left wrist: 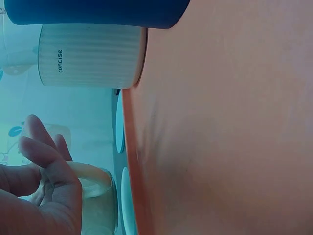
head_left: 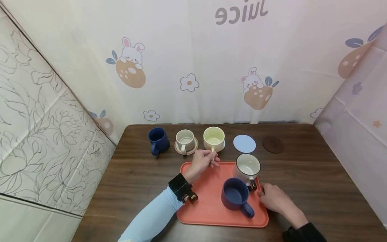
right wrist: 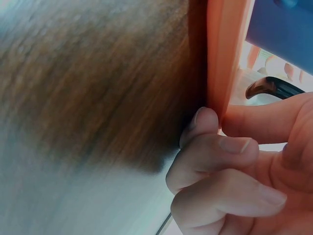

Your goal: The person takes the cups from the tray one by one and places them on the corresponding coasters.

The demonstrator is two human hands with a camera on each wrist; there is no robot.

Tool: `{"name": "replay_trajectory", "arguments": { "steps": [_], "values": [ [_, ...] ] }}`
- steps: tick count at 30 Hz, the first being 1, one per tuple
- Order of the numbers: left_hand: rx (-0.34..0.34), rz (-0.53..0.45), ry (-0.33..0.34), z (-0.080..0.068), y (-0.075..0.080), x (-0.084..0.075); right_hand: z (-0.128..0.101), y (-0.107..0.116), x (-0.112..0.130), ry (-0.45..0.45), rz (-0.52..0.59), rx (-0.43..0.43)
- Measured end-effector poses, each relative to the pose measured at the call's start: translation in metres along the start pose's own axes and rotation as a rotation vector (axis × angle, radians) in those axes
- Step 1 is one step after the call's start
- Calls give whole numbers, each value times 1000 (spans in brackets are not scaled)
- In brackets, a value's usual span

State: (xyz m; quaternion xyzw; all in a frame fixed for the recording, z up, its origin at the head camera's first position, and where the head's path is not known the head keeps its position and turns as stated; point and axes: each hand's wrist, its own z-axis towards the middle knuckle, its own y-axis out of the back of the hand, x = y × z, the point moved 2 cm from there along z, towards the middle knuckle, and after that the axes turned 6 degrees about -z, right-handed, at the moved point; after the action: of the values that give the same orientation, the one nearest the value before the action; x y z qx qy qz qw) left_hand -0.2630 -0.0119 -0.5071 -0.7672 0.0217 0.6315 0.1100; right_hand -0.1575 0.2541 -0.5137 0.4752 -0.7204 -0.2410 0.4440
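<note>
My left hand [head_left: 202, 162] pinches the handle of a pale yellow mug [head_left: 214, 135], which sits on a light coaster [head_left: 224, 145] behind the tray. In the left wrist view, the fingers [left wrist: 58, 181] close round that handle [left wrist: 93, 174]. At the right side, my right hand [head_left: 276, 199] grips the edge of a coral-red tray [head_left: 205, 208], thumb on one side of the rim and fingers on the other. On the tray stand a large navy mug [head_left: 234, 195] and a ribbed white mug [head_left: 246, 168] with a black handle, marked "concise" in the left wrist view.
Left of the yellow mug, a small cream mug [head_left: 185, 139] stands on a round coaster [head_left: 195, 149], with a dark blue mug [head_left: 160, 141] farther left. A pale blue coaster [head_left: 244, 144] and a dark brown coaster [head_left: 273, 144] lie at the back right. A patterned curtain hangs behind.
</note>
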Motion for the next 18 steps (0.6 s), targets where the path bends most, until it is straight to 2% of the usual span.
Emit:
{"name": "replay_trajectory", "arguments": {
  "steps": [8,18],
  "values": [
    [-32,11,14,12,-5,2,0,0,-2,20,-3,-17],
    [-51,20,67,22,-7,5,1,-1,-4,50,-21,-49]
  ]
}}
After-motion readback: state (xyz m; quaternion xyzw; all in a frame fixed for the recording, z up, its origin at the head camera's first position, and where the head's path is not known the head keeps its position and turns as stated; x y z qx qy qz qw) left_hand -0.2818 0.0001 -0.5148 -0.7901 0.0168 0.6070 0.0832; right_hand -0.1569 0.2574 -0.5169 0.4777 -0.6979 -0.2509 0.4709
